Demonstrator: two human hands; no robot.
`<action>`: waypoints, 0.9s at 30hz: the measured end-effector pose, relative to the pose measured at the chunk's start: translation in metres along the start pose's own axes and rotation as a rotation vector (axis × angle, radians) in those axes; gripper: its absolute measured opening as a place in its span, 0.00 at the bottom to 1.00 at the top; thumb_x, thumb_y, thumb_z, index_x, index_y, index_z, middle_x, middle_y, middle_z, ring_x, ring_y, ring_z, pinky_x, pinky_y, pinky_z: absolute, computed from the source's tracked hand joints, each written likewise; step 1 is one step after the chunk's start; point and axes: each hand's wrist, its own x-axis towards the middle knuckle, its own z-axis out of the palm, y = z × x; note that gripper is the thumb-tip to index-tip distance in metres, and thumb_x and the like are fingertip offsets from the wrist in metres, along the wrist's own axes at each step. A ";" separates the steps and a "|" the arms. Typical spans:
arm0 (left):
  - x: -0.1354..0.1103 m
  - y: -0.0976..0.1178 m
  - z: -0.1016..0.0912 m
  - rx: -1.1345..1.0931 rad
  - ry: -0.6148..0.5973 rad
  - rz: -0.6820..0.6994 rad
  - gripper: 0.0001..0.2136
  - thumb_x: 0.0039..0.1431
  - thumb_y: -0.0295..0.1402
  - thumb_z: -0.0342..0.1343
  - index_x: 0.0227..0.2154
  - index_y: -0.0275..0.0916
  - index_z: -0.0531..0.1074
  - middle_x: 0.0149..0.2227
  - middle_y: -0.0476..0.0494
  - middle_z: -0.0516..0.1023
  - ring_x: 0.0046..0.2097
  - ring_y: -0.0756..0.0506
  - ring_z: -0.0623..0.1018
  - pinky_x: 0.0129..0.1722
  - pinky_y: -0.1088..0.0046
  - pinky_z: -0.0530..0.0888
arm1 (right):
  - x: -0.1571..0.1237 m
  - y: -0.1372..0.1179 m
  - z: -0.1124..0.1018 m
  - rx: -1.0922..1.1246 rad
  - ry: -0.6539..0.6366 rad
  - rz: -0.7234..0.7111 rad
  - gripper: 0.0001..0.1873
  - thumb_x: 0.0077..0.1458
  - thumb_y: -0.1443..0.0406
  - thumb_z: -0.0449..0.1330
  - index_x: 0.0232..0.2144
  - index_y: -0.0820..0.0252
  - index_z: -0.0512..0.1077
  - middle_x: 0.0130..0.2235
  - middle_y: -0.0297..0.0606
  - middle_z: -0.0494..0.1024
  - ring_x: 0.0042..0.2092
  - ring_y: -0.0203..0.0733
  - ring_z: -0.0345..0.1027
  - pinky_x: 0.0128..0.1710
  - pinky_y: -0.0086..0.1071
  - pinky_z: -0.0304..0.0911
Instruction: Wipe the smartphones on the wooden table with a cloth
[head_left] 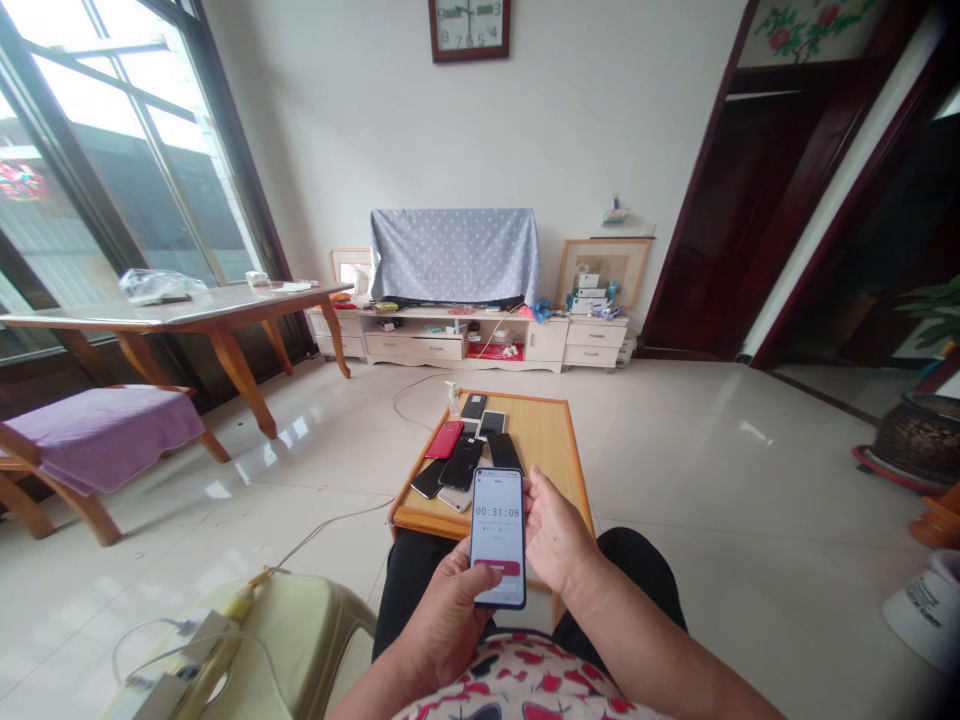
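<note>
A lit smartphone [496, 590] stands tilted toward me over my lap, its screen reading 00:31:08 above a red button. My left hand [452, 608] is closed around its lower left side, the thumb lying over the red button. At the upper right edge, my right hand [559, 535] steadies the same phone with bent fingers, partly hidden behind it. Beyond it, several other phones lie on a small wooden table [551, 430], among them a red phone [445, 440], a black phone [461, 462] and a white phone [492, 424].
A small pump bottle [452, 398] stands at the table's far left corner. To my left, a pale green plastic stool [300, 625] carries a power strip and white chargers [206, 635]. A cable [322, 525] runs over the tiled floor. A white bucket [926, 610] stands at right.
</note>
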 end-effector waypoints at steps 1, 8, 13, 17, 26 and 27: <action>0.000 0.000 0.000 0.001 0.001 -0.002 0.20 0.48 0.28 0.64 0.47 0.39 0.76 0.43 0.41 0.81 0.40 0.45 0.78 0.42 0.70 0.72 | 0.000 0.000 0.000 0.000 0.000 0.001 0.16 0.65 0.53 0.57 0.37 0.59 0.73 0.34 0.39 0.81 0.37 0.44 0.76 0.39 0.37 0.71; 0.000 0.000 0.001 0.003 0.003 0.003 0.20 0.49 0.26 0.62 0.48 0.38 0.76 0.44 0.39 0.81 0.39 0.46 0.78 0.42 0.71 0.71 | 0.001 0.000 0.000 -0.001 0.008 -0.003 0.16 0.64 0.53 0.57 0.37 0.59 0.74 0.33 0.38 0.81 0.37 0.43 0.76 0.39 0.36 0.71; -0.001 0.002 0.002 0.004 0.001 0.001 0.19 0.50 0.26 0.62 0.48 0.37 0.76 0.44 0.39 0.81 0.40 0.46 0.77 0.42 0.71 0.71 | 0.003 0.002 -0.004 -0.021 -0.008 -0.014 0.17 0.64 0.51 0.57 0.38 0.58 0.74 0.34 0.38 0.81 0.39 0.44 0.76 0.40 0.37 0.72; 0.000 0.001 0.001 0.004 0.011 -0.002 0.19 0.49 0.26 0.62 0.47 0.37 0.76 0.43 0.39 0.81 0.39 0.46 0.77 0.42 0.71 0.71 | 0.003 0.002 -0.005 -0.024 -0.007 -0.015 0.17 0.64 0.52 0.57 0.39 0.58 0.74 0.35 0.38 0.81 0.40 0.43 0.76 0.41 0.37 0.71; 0.000 0.000 0.001 0.006 0.011 0.003 0.20 0.48 0.26 0.62 0.47 0.37 0.76 0.43 0.39 0.81 0.39 0.46 0.77 0.41 0.71 0.71 | 0.002 0.000 -0.001 -0.008 0.001 -0.002 0.16 0.65 0.53 0.56 0.37 0.59 0.74 0.34 0.39 0.80 0.38 0.44 0.75 0.38 0.37 0.72; 0.000 0.000 0.001 0.006 0.010 0.003 0.20 0.48 0.26 0.62 0.47 0.37 0.76 0.42 0.39 0.81 0.39 0.46 0.77 0.41 0.71 0.71 | 0.003 0.001 -0.002 -0.008 0.001 -0.004 0.16 0.65 0.53 0.56 0.37 0.59 0.74 0.34 0.40 0.81 0.38 0.44 0.75 0.38 0.37 0.72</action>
